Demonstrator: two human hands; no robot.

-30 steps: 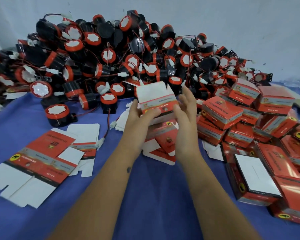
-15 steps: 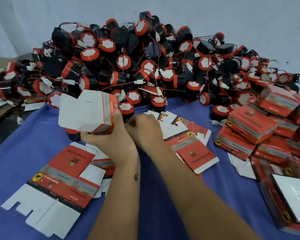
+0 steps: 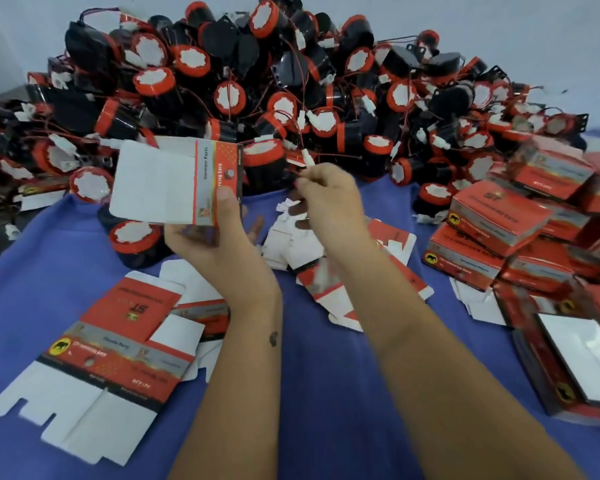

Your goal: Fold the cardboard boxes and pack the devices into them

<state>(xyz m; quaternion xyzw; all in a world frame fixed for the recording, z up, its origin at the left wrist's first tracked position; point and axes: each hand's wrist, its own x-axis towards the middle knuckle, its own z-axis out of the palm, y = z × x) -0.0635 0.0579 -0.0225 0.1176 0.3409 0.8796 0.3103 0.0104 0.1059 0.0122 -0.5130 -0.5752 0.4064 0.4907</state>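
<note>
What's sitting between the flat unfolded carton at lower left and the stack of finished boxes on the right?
In the head view, between the flat carton and the finished boxes: both forearms, blue cloth and loose flat cartons.

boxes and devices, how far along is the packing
Done: a stack of closed red cardboard boxes sits at the right. In hand: the left hand grips a folded open box; the right hand pinches a white wire connector. Left: a large pile of black-and-red round devices and flat unfolded cartons.

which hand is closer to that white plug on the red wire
Right. The right hand pinches the red wire just below the white connector, fingertips almost at it. The left hand is off to the left, holding the folded box.
</note>
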